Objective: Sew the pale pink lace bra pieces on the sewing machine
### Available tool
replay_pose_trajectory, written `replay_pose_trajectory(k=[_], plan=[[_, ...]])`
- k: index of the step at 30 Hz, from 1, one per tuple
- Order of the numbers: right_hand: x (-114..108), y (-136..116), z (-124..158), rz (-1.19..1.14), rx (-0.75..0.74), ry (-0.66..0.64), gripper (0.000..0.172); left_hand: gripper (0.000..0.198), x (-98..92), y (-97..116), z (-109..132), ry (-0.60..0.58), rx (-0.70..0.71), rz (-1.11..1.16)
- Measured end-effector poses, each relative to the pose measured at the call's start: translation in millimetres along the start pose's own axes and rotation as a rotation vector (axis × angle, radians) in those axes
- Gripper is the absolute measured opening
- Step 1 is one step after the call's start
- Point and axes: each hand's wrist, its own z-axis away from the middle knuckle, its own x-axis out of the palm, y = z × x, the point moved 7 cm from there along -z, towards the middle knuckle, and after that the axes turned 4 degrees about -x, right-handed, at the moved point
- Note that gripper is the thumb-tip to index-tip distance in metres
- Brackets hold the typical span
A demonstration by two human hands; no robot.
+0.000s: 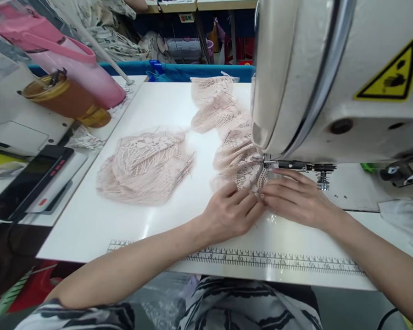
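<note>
Pale pink lace fabric runs in gathered folds from the back of the table to the presser foot of a white sewing machine. My left hand is closed on the near edge of this lace, just left of the needle area. Close beside it, my right hand lies with its fingers bent over the lace edge below the foot, its fingertips touching the cloth. Both hands meet in front of the needle. A separate pile of pink lace rests on the table to the left.
A printed ruler runs along the front of the white table. On the left stand a pink bottle, a brown cup and a black phone-like device. A clear plastic bag lies at right.
</note>
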Motion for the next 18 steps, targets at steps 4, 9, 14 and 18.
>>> replay_pose_trajectory(k=[4,9,14,18], plan=[[-1.6,-1.8,4.9,-0.083,-0.031,0.057,0.02,0.022,0.5,-1.3,2.3,-0.007,0.0,-0.029],[-8.6,-3.2,8.5,-0.101,-0.042,0.152,0.023,0.017,11.0,-11.7,6.6,-0.079,-0.065,0.053],[-5.2,-3.1,7.4,-0.056,0.011,0.11,0.03,0.052,37.0,-22.6,14.5,-0.321,-0.158,0.234],[1.1,-4.3,4.5,-0.02,0.008,0.104,0.025,0.053,39.3,-25.2,15.9,-0.329,-0.158,0.225]])
